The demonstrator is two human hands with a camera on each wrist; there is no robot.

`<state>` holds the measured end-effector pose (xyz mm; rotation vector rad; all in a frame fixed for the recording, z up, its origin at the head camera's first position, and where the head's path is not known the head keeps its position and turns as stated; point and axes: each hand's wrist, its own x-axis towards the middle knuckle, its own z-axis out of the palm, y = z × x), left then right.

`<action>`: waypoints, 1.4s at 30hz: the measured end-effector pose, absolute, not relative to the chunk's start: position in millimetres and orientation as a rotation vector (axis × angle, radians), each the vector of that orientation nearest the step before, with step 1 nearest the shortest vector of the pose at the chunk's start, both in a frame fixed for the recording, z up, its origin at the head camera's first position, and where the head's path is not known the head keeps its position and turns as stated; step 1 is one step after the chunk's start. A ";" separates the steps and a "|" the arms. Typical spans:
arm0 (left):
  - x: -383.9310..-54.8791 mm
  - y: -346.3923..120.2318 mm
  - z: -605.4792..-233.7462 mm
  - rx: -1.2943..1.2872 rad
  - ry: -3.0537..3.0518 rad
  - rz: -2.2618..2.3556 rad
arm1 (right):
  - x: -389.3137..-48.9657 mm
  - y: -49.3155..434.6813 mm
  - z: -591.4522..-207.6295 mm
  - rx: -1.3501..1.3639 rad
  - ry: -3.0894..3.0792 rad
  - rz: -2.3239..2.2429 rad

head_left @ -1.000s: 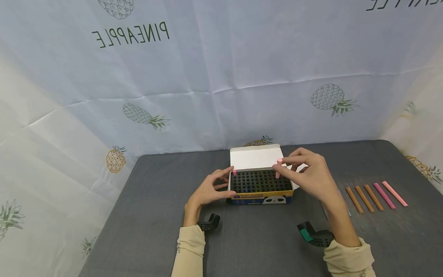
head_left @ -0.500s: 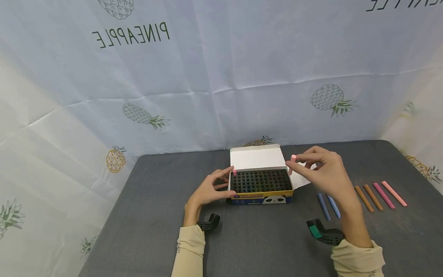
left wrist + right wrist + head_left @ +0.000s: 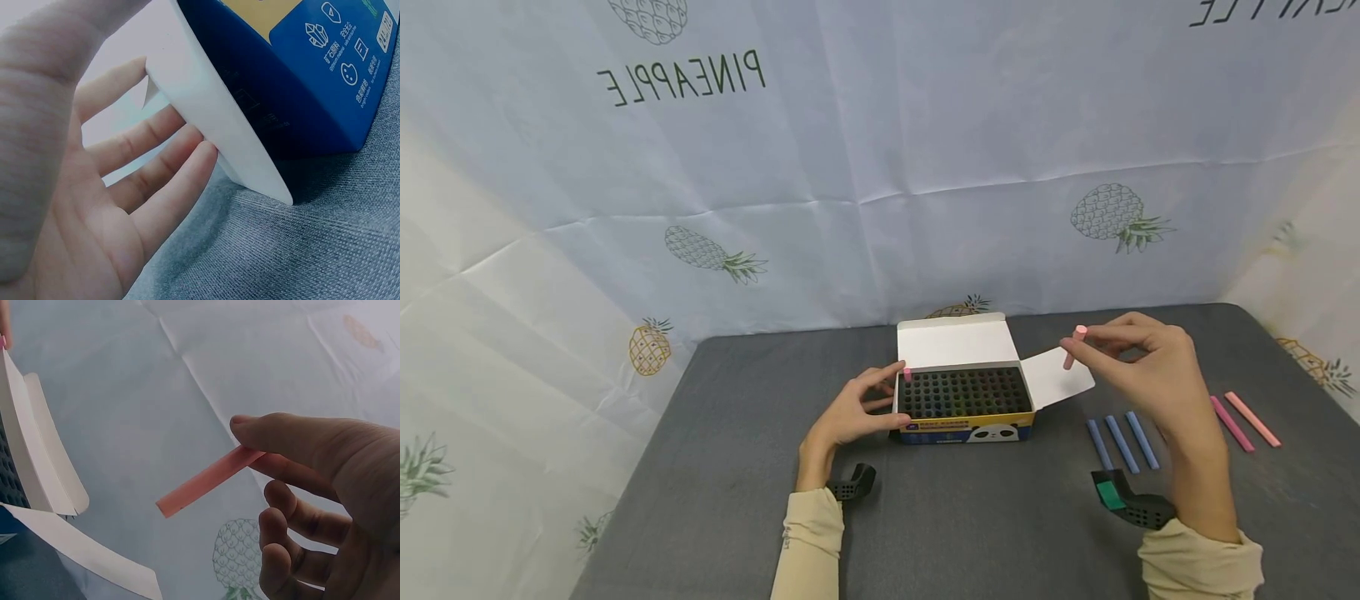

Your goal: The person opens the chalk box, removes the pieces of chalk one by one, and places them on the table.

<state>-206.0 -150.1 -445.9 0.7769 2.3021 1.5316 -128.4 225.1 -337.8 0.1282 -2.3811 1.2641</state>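
A chalk box [image 3: 966,431] stands with its white lid raised and its black holder [image 3: 962,392] full of round holes showing. One pink chalk stick [image 3: 907,375] sticks up at the holder's back-left corner. My left hand [image 3: 859,406] holds the box's left end, index finger at the back corner and thumb at the front one. In the left wrist view its other fingers [image 3: 175,206] touch a white side flap [image 3: 219,119]. Off to the right, my right hand [image 3: 1150,367] pinches a light pink chalk stick [image 3: 209,480] between thumb and index finger, above the right flap [image 3: 1056,379].
Three blue chalk sticks [image 3: 1122,444] lie right of the box. Farther right, beyond my forearm, are a magenta stick [image 3: 1232,423] and a salmon-pink stick [image 3: 1253,419]. A pineapple-print cloth [image 3: 880,167] hangs behind the grey table [image 3: 715,475].
My right hand has moved right with the light pink chalk stick, from above the holes to beyond the box. Blue sticks now show; brown ones are hidden by the arm. The left hand stays put.
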 end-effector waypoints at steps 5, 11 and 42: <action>-206.3 -150.6 -446.2 0.777 2.308 1.524 | -127.8 231.7 -338.6 0.079 -2.388 1.219; -206.0 -150.7 -445.6 0.774 2.300 1.524 | -124.6 242.9 -338.3 -0.029 -2.389 1.216; -207.0 -151.2 -448.1 0.781 2.307 1.517 | -118.3 291.2 -349.0 -0.307 -2.376 1.192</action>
